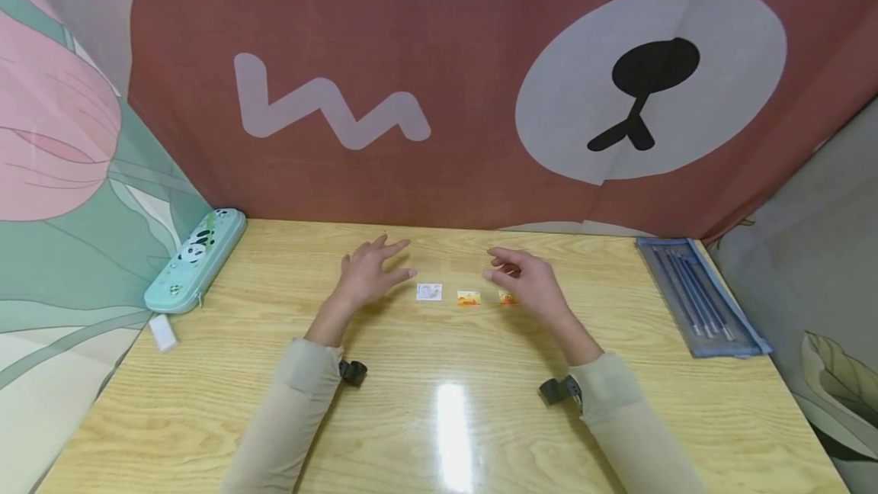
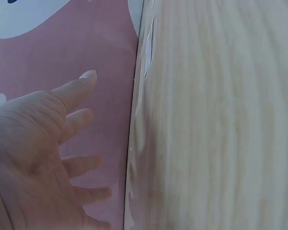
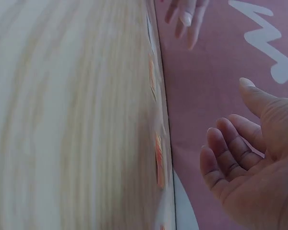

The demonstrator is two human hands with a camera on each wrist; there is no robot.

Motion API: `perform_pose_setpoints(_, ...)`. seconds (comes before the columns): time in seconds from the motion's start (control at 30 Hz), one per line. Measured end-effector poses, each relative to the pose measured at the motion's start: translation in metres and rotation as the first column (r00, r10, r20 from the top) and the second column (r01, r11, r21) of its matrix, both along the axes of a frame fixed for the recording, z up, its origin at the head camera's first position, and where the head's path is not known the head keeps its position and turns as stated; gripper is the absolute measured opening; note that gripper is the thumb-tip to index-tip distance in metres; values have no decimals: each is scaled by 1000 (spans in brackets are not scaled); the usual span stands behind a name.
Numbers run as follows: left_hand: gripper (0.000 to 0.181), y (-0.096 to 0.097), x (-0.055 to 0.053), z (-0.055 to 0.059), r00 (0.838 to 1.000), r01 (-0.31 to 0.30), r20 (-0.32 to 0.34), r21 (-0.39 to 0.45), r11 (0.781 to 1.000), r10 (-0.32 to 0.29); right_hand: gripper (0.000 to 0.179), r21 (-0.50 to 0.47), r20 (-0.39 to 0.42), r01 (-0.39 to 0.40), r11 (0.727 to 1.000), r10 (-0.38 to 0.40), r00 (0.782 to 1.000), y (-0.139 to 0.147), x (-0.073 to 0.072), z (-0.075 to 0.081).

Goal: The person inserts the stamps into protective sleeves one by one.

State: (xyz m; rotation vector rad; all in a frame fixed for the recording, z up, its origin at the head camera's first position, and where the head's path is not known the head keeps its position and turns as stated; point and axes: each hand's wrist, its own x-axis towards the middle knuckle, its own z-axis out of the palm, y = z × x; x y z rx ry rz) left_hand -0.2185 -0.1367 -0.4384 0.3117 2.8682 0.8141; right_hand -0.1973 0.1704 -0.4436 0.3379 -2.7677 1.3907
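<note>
Three small stamp-like paper pieces lie in a row on the wooden table: a whitish one (image 1: 429,292), a yellow-orange one (image 1: 469,298) and an orange-red one (image 1: 507,299) partly covered by my right hand. Just left of the whitish piece, my left hand (image 1: 362,274) hovers with fingers spread and holds nothing. My right hand (image 1: 533,284) is above the orange-red piece, its fingers loosely bent, thumb apart from them in the right wrist view, nothing held. Two faint, clear-looking rectangles (image 1: 466,264) seem to lie behind the row; what they are I cannot tell.
A mint panda pencil case (image 1: 195,261) stands at the table's back left, with a white eraser-like block (image 1: 163,332) before it. On the right lies a blue-edged mesh pouch (image 1: 703,297) holding several pens or pencils. A reddish-brown printed curtain (image 1: 329,189) borders the table's back edge.
</note>
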Motion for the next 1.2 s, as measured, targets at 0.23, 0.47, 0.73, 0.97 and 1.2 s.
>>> perform_pose_setpoints(0.23,64,4,-2,-3,1000,19,14,-5,1000,-19,47,52,35,-96,994,94,995,-15,1,1)
perform_pose_setpoints(0.47,59,8,-3,-2,1000,-3,23,-5,1000,3,43,101,57,-149,984,144,988,-28,2,5)
perform_pose_setpoints(0.73,57,13,-7,-2,997,-49,55,-35,998,51,40,102,40,-157,982,154,987,-41,-1,1)
perform_pose_setpoints(0.97,61,14,-8,-4,995,-23,101,-18,1000,25,40,140,57,-175,974,169,984,-54,0,-8)
perform_pose_setpoints(1.2,60,15,-8,-4,995,-26,98,-39,999,29,34,201,74,-175,964,163,984,-65,-1,-11)
